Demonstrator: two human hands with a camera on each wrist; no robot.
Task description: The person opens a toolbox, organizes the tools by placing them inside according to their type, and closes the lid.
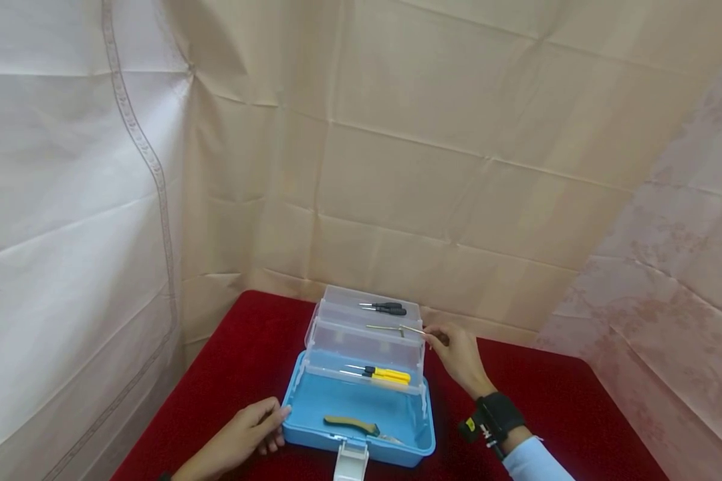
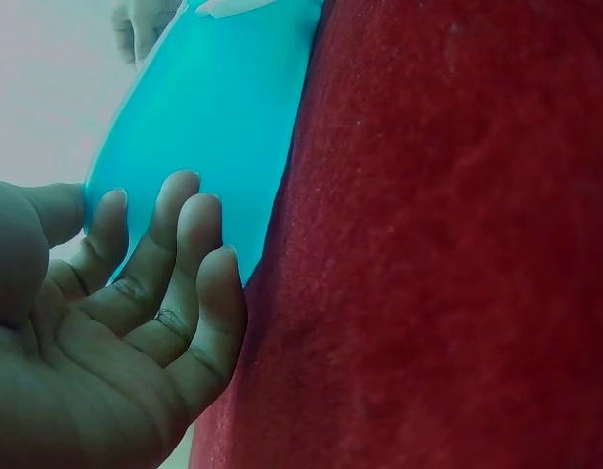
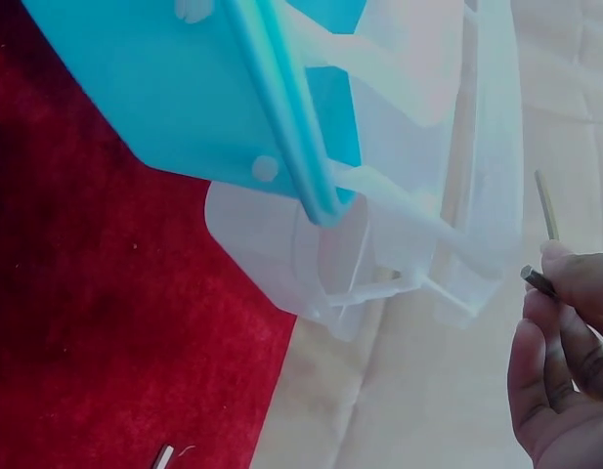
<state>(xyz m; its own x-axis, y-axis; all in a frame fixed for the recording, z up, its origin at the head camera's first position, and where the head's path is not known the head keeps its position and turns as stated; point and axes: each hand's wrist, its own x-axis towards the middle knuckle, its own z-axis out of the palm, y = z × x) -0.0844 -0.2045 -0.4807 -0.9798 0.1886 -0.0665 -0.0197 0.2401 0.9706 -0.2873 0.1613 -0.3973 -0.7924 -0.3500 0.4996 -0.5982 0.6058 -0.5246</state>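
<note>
A blue toolbox [image 1: 391,455] stands with its lid up and its clear trays [image 1: 361,344] fanned out behind. My left hand [image 1: 241,427] grips the box's front left corner, thumb at the rim and fingers against the outer wall [image 2: 203,117]. Beside the upper trays, my right hand [image 1: 457,354] pinches a metal hex key [image 1: 412,329] between thumb and fingertips; its short end [image 3: 537,280] sticks out toward the right wrist camera. Another hex key [image 1: 382,327] lies in the middle tray. Pliers with tan handles [image 1: 350,421] rest on the box floor.
Black screwdrivers [image 1: 388,310] lie in the top tray, yellow-handled screwdrivers [image 1: 391,376] in the lowest. A white latch [image 1: 351,461] hangs at the box front. Red cloth [image 1: 241,354] covers the table. A metal rod end [image 3: 164,457] shows on it. Draped sheets [image 1: 427,200] rise behind.
</note>
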